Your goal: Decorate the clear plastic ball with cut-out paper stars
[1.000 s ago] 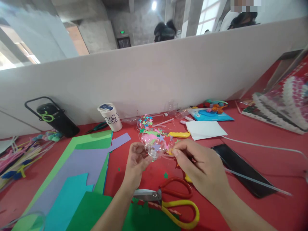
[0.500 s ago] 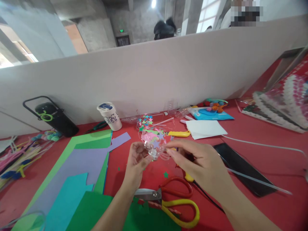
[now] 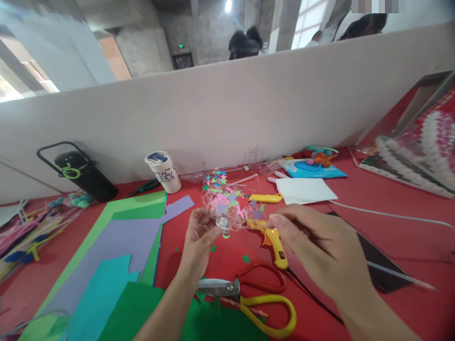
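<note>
My left hand [image 3: 197, 239] is closed around the base of a clear plastic ornament [image 3: 222, 201], which has a pink middle and small coloured stars over it. To its right, my right hand [image 3: 313, 251] is pinched, thumb against forefinger; what it holds, if anything, is too small to make out. A purple star [image 3: 256, 211] shows just left of those fingertips. Beneath them on the red table lies a yellow glue gun [image 3: 279, 248] with a black cord. Scissors [image 3: 249, 293] with one red and one yellow handle lie below the hands. A green paper star [image 3: 246, 258] rests nearby.
Coloured paper sheets [image 3: 95, 265] cover the left side. A black bottle [image 3: 85, 175] and a white cup [image 3: 163, 173] stand behind. At the back are a yellow cutter [image 3: 265, 198], white paper [image 3: 305, 190] and a blue packet [image 3: 316, 169]. A dark phone-like slab [image 3: 386, 265] lies right.
My right hand has moved right, away from the ornament, uncovering the glue gun and covering more of the dark slab. My left hand keeps hold of the ornament, which has turned slightly.
</note>
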Demonstrator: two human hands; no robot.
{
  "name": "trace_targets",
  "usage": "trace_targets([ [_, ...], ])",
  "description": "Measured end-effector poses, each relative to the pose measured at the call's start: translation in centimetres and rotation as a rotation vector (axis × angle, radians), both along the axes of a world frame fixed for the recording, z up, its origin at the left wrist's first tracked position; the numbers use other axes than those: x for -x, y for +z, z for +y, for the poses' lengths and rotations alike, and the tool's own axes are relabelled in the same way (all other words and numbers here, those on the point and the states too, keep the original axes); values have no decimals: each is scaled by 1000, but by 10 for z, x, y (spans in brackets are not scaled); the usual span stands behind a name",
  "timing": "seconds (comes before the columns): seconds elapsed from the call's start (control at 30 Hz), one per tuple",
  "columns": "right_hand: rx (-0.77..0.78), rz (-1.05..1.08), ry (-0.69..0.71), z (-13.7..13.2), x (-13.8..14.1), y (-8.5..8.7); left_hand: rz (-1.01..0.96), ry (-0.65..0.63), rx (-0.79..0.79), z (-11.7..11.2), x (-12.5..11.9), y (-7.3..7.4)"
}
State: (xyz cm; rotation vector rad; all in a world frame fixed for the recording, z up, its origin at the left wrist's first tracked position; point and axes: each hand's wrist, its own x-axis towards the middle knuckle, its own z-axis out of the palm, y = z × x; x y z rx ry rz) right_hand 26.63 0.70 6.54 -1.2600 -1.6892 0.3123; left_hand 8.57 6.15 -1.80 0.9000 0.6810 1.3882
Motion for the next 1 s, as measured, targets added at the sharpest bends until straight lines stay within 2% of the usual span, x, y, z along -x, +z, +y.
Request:
trace_targets([
  [0.1,111,-140,113,1,0,0,-18,5,-15,3,4,0],
  [0.2,309,-410,247,2,0,-8,-35,13,-4,5,10,2],
  [0.27,418,-615,328,-1,0,-19,-44,16,17,5,14,4],
  [0.37,500,-835,412,-12,7,-45,-61,24,57,4,23,6],
  [0.43,473,-899,391,-23,13,-67,-80,35,84,2,28,6],
  [0.57,171,-941,212,-40,26,-110,-127,71,123,-5,37,5],
  [0.63,156,-952,146,-41,31,-124,-141,89,135,-9,40,5],
  [0.73,280,-958,129,-37,36,-129,-149,103,147,-12,43,6],
  [0.83,463,-892,178,-33,36,-122,-152,108,147,-12,47,7],
  [1.0,654,-670,243,-30,28,-109,-156,136,116,-9,56,7],
])
